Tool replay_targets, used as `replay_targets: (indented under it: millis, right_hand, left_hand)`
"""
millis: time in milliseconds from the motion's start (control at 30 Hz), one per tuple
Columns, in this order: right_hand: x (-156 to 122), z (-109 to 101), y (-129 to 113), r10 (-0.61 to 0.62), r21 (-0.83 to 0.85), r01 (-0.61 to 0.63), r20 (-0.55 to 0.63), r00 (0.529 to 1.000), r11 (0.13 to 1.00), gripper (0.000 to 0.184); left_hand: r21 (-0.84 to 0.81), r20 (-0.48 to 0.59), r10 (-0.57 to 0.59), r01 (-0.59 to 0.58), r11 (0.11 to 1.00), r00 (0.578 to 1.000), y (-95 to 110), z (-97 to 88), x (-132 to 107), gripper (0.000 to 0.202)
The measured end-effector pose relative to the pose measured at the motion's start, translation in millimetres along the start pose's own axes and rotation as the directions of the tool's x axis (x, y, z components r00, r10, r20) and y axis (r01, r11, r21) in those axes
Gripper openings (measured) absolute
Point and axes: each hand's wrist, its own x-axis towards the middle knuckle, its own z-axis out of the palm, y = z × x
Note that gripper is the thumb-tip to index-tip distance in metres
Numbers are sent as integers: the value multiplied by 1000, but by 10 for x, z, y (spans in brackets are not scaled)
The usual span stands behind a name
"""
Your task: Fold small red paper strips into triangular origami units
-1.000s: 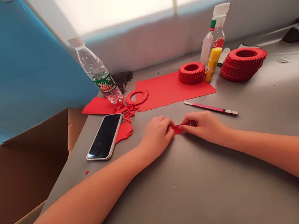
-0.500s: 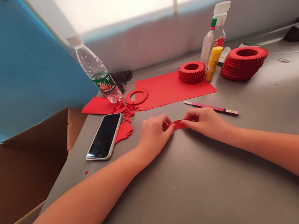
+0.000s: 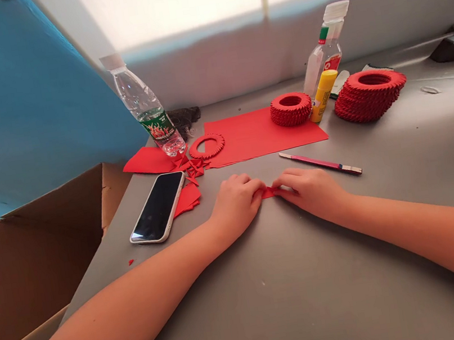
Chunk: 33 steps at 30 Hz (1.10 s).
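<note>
A small piece of red paper (image 3: pixel 268 193) lies at the grey tabletop between my two hands, mostly covered by fingers. My left hand (image 3: pixel 238 202) is closed on its left side, fingertips pressed together. From the other side my right hand (image 3: pixel 315 188) pinches the paper with thumb and fingers. Behind my right hand rests a pink craft knife (image 3: pixel 315 163). Left of my left hand are small red paper pieces (image 3: pixel 187 198), a phone (image 3: pixel 158 207) and several folded red pieces (image 3: pixel 195 169).
A ring of folded red paper (image 3: pixel 220 147) and a thicker stacked ring (image 3: pixel 292 117) rest on red sheets (image 3: pixel 247 133). Further right are a yellow glue stick (image 3: pixel 325 95), a bottle (image 3: pixel 337 34) and a tall ring stack (image 3: pixel 364 104). A water bottle (image 3: pixel 152 110) stands left, beside a cardboard box (image 3: pixel 51 247).
The red paper has gone from a raised, curved strip to lying lower and flatter, with less of it showing. Both hands have lowered slightly toward the table, their fingertips closer together.
</note>
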Motion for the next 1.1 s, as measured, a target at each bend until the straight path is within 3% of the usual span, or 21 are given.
replay_targets:
  millis: [267,700,833,933,1100]
  right_hand:
    - [-13,26,2,-222,-71,219,-33,975,973,23]
    - [-22,25,28,-261,-18,261,-20,965,965,24]
    - [-18,21,21,-259,-24,258,-26,966,966,24]
    - [-11,12,10,-261,-32,261,-25,965,965,25]
    - [-13,8,7,-284,-51,282,-28,959,958,25]
  left_hand:
    - [-10,-7,9,-9,1000,1000,-13,14,-6,23]
    - [-118,-90,-41,30,993,995,42,-58,-64,24]
    - [-136,-57,-121,113,984,991,45,-98,-108,31]
    - [-315,11,-236,227,922,972,49,-116,-114,36]
    - [-572,121,-370,369,732,921,35,-98,-91,59]
